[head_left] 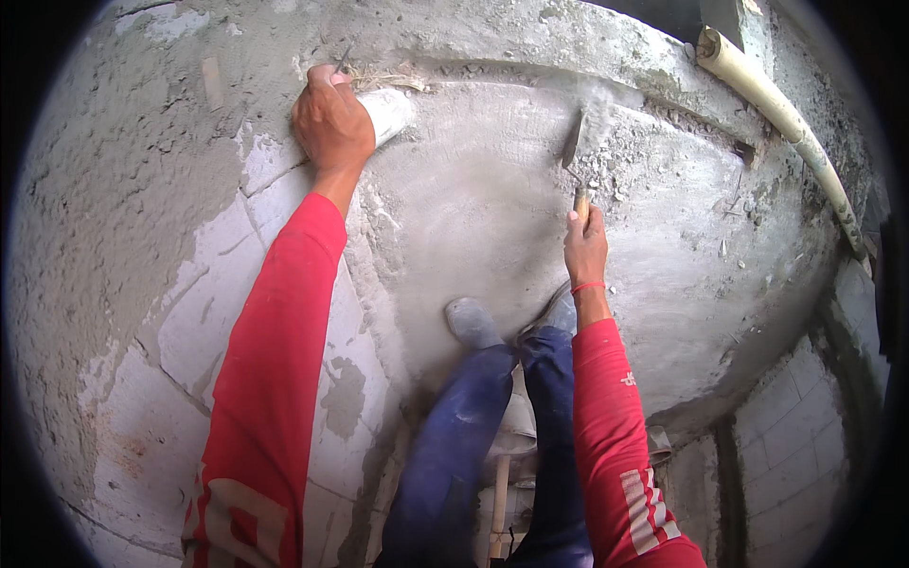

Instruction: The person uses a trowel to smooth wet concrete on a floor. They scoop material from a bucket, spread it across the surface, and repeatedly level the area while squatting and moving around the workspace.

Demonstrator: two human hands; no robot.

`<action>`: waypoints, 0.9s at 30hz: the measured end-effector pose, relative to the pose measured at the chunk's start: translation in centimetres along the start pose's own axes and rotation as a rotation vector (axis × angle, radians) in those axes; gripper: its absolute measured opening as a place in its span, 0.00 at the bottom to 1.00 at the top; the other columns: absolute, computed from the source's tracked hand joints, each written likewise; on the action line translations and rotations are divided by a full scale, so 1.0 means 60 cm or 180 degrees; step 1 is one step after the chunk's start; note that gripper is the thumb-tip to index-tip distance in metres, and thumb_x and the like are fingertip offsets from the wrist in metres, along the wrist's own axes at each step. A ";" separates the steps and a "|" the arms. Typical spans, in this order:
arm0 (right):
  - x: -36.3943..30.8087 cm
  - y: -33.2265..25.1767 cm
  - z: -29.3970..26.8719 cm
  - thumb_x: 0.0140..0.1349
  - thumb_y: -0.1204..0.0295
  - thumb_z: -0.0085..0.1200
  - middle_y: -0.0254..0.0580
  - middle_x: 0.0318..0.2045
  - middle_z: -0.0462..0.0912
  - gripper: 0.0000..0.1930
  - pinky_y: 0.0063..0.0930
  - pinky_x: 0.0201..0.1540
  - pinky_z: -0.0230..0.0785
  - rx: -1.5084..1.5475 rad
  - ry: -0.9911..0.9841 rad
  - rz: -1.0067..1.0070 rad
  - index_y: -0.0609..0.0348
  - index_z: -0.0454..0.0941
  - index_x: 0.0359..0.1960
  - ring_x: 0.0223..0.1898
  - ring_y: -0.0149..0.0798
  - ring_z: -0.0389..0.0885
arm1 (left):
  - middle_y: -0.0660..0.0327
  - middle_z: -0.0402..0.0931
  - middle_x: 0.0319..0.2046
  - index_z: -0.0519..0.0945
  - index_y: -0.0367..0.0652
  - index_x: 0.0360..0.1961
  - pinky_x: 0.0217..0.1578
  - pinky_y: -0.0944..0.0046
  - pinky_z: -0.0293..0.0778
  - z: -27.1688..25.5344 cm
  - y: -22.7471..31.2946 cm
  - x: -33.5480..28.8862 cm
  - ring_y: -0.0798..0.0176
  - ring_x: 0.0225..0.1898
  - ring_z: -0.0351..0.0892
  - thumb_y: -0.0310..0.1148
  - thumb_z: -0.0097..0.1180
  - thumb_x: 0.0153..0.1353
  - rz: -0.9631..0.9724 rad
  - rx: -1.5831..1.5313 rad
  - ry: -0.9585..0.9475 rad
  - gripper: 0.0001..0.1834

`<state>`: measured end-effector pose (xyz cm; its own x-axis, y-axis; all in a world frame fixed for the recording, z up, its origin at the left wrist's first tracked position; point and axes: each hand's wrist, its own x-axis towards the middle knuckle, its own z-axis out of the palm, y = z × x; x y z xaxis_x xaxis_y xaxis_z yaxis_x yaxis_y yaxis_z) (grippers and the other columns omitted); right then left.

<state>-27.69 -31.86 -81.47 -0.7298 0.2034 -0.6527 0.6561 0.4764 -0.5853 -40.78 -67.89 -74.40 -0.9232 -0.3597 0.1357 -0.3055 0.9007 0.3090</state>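
Note:
My right hand (585, 246) is wrapped around the wooden handle of a small trowel (574, 142). Its blade points away from me and lies beside pale dust and broken mortar crumbs (615, 161) on the grey cement surface (473, 180). At the upper left, my left hand (331, 118) is closed, with a thin dark tip sticking out above the fingers. What it grips is mostly hidden. Just right of that hand is a white rounded piece, like a pipe end (388, 114), with straw-like fibres (383, 78) above it.
A long cream pipe (781, 114) curves down the right side. A raised cement ledge (530, 43) runs along the far edge. On the left stands a block wall (218, 293) partly coated with rough mortar. My grey shoes (473, 322) are on the cement surface.

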 end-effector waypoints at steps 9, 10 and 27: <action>0.031 -0.067 0.067 0.72 0.63 0.53 0.63 0.41 0.83 0.17 0.50 0.47 0.72 -0.0521 -0.0267 -0.0736 0.61 0.74 0.55 0.44 0.64 0.82 | 0.48 0.84 0.39 0.75 0.41 0.44 0.48 0.43 0.71 0.007 0.001 0.001 0.38 0.43 0.81 0.34 0.41 0.73 0.0054 0.0061 0.0004 0.11; 0.044 -0.048 0.047 0.72 0.63 0.53 0.62 0.40 0.83 0.17 0.49 0.47 0.72 -0.0406 -0.0108 -0.0667 0.61 0.74 0.55 0.44 0.63 0.83 | 0.48 0.84 0.39 0.75 0.41 0.43 0.48 0.43 0.71 0.006 -0.006 0.001 0.38 0.43 0.81 0.34 0.42 0.73 0.0049 0.0025 0.0037 0.11; -0.110 0.007 0.005 0.70 0.62 0.53 0.61 0.45 0.83 0.14 0.56 0.49 0.71 -0.0610 -0.0753 -0.0398 0.59 0.74 0.48 0.48 0.66 0.80 | 0.51 0.82 0.40 0.74 0.34 0.43 0.55 0.58 0.69 -0.227 0.181 -0.213 0.58 0.46 0.78 0.34 0.40 0.75 -0.0611 -0.1409 -0.0790 0.14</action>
<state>-22.55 -33.25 -77.56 -0.7230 -0.0604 -0.6882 0.4998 0.6421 -0.5813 -29.10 -56.85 -59.94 -0.9042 -0.3910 -0.1721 -0.3960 0.6163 0.6807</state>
